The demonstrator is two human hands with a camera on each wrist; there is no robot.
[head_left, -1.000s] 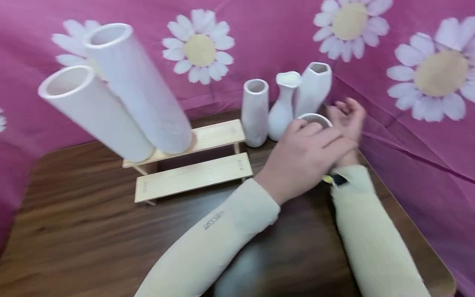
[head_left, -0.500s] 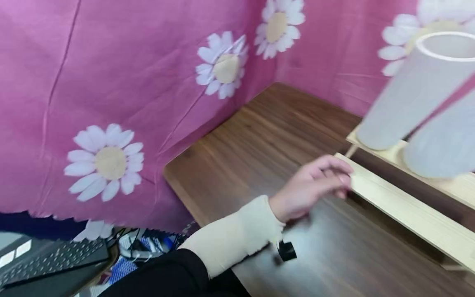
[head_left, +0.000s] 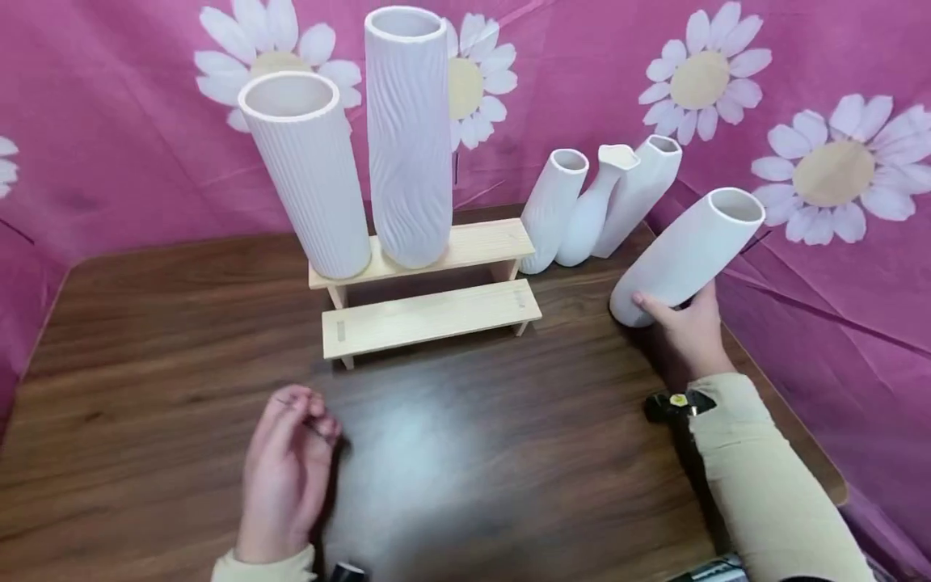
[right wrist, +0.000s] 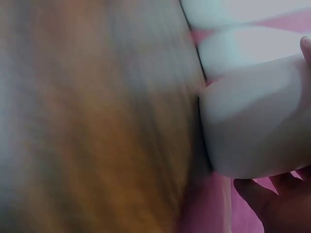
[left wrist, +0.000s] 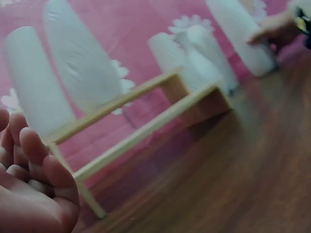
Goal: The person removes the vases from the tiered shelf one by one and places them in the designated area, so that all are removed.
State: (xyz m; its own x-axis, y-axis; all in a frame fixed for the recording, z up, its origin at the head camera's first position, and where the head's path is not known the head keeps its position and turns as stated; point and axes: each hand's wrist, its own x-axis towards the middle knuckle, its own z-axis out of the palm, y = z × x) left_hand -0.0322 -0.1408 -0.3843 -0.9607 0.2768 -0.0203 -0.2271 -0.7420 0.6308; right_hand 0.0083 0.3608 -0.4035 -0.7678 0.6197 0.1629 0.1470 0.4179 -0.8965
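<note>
My right hand (head_left: 700,338) grips a smooth white vase (head_left: 680,263) low on its body, at the right side of the table. The thumb lies on the vase's near side in the head view. In the right wrist view, fingers (right wrist: 257,196) reach around the same vase (right wrist: 252,126), whose base is close to the table. My left hand (head_left: 285,465) is over the front left of the table, palm turned inward, fingers loosely curled, holding nothing. Ahead of it stands a two-step wooden shelf (head_left: 429,319). A ribbed white vase (head_left: 313,186) and a taller wavy one (head_left: 410,145) stand on its upper step.
Three smaller white vases stand behind the shelf's right end: a textured one (head_left: 553,210), a narrow-necked one (head_left: 591,214) and a faceted one (head_left: 640,194). A pink flowered cloth (head_left: 567,73) hangs behind the dark wooden table (head_left: 167,356).
The view swung left and back again. My left hand left the vase at the right, was at the shelf's left end, and is now nearer the front. My right hand now holds the vase alone.
</note>
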